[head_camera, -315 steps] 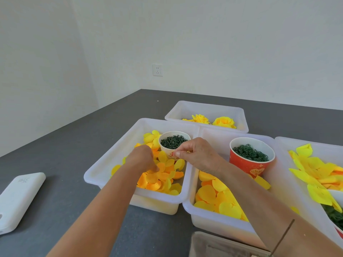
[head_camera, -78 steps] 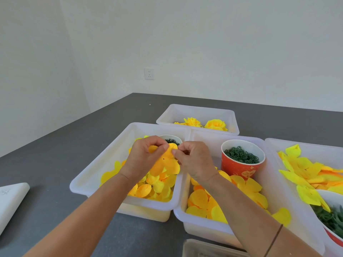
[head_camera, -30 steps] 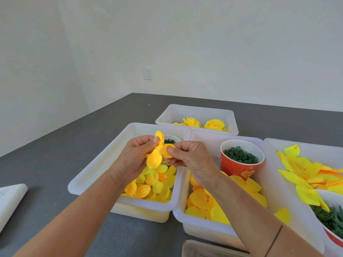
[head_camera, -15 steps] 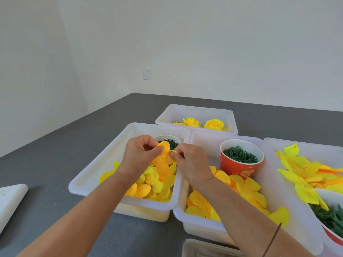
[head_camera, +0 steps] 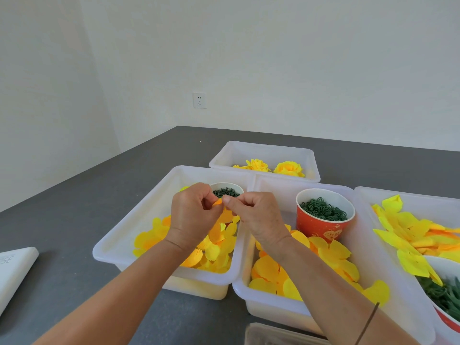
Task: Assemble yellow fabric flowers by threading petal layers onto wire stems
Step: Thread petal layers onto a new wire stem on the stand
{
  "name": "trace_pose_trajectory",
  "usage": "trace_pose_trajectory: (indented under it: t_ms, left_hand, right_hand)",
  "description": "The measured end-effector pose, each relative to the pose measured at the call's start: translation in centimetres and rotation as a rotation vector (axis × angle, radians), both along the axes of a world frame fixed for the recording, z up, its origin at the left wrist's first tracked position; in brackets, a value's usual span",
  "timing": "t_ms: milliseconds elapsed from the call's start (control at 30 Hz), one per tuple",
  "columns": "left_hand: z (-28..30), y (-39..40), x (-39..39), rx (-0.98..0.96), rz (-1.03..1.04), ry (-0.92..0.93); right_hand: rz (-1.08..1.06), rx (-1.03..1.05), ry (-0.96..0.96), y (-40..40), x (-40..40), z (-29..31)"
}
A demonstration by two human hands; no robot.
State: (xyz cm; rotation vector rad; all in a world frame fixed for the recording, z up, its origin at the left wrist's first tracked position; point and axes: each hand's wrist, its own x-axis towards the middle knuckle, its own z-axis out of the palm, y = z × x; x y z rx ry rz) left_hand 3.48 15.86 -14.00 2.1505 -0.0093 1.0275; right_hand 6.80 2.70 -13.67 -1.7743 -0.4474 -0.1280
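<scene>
While both hands meet over the left-hand white plastic bin, the person works on one small yellow-orange fabric petal layer. The left hand and the right hand are close together, fingertips almost touching. Each has its thumb and forefinger curled in a pinch on the upper edge of that petal layer, which hangs down between the two hands. Whether a wire stem is already held in either pinch cannot be told; none shows.

Just beyond the fingertips, at the far end of the same bin, stands a small white paper cup of dark green pieces. It lies straight ahead of the pinch, about equally near to both hands. Loose yellow and orange fabric petals lie heaped directly below the hands.

To the right, a second white plastic bin holds larger yellow petals and a red paper cup of dark green rings, which is nearer the right hand. Further back, a third white bin holds two finished yellow fabric flowers. A fourth bin at the far right holds pointed bright yellow petals. All rest on a dark grey tabletop.

The work appears to be at an early layer of a flower.
</scene>
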Motion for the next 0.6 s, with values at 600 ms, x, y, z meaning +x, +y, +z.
trace_pose_trajectory:
  t_ms: [600]
  left_hand:
    - [0.22, -0.59, -0.34, -0.245, -0.397, 0.132]
  right_hand:
    - [0.065, 0.217, 0.211, -0.49, 0.66, 0.07]
